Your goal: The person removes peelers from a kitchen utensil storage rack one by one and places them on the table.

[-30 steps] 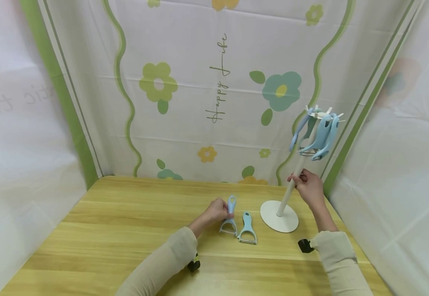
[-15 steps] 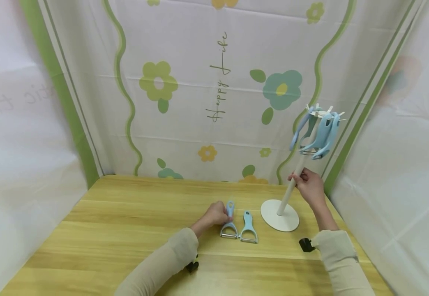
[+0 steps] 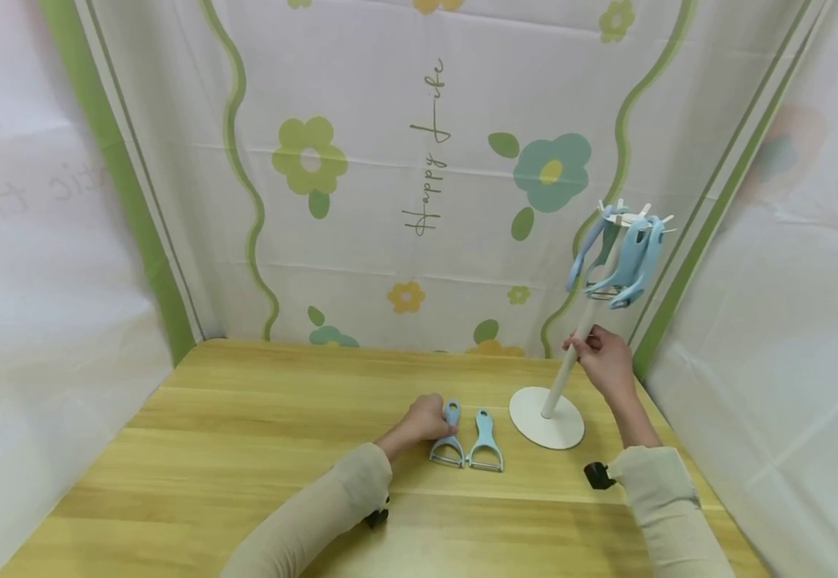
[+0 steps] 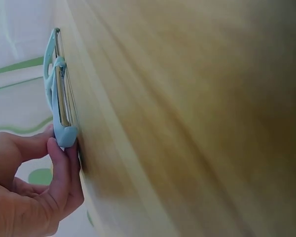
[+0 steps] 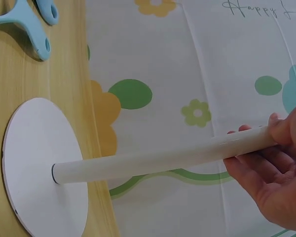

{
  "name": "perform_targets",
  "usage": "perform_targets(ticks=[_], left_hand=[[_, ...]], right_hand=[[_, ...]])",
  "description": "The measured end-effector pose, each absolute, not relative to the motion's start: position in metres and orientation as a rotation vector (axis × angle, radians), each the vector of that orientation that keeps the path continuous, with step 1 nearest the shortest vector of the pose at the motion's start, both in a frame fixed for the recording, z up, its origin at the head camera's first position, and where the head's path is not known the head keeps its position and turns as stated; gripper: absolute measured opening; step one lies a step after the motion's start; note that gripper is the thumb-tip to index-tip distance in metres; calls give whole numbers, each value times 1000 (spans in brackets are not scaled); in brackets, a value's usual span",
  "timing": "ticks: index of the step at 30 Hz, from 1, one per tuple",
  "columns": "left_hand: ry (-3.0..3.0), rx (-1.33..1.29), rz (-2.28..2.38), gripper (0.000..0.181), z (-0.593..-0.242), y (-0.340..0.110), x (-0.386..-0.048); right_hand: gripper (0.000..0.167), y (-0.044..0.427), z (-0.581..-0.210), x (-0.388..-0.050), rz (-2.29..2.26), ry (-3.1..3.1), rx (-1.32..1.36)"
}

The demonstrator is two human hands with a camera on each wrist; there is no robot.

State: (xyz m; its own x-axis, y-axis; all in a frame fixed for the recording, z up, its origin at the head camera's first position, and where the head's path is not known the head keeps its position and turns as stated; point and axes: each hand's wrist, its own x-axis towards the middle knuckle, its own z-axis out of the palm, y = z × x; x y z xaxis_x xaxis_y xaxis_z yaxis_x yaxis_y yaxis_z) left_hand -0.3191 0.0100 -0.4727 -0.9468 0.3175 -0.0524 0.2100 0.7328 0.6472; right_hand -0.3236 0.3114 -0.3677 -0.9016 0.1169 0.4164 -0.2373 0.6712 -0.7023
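My left hand (image 3: pixel 422 417) pinches a light blue Y-shaped peeler (image 3: pixel 449 451) at its handle, with the blade end toward me. In the left wrist view its fingers (image 4: pixel 60 163) are at the near side of that peeler (image 4: pixel 64 134), low at the table. A second blue peeler (image 3: pixel 485 437) lies just to the right, the two heads side by side. My right hand (image 3: pixel 604 361) grips the pole of a white stand (image 3: pixel 547 425), thumb and fingers curled round it in the right wrist view. More peelers (image 3: pixel 624 269) hang from the hooks at the stand's top.
The wooden table (image 3: pixel 246 449) ends at a white flowered curtain (image 3: pixel 376 201) behind, with white sheets at both sides. The stand's round base (image 5: pixel 42 197) rests near the table's right part.
My left hand has moved the peeler slightly toward me and down onto the table, level with the second one. The right hand still holds the pole in the same place.
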Motion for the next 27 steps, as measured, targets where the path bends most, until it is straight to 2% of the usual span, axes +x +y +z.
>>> perform_targets(ticks=[9, 27], left_hand=[[2769, 397, 1019, 47, -473, 8, -317], [2790, 436, 939, 45, -468, 6, -319]], right_hand=[[31, 305, -365, -324, 913, -2405, 22], [26, 294, -365, -331, 851, -2370, -63]])
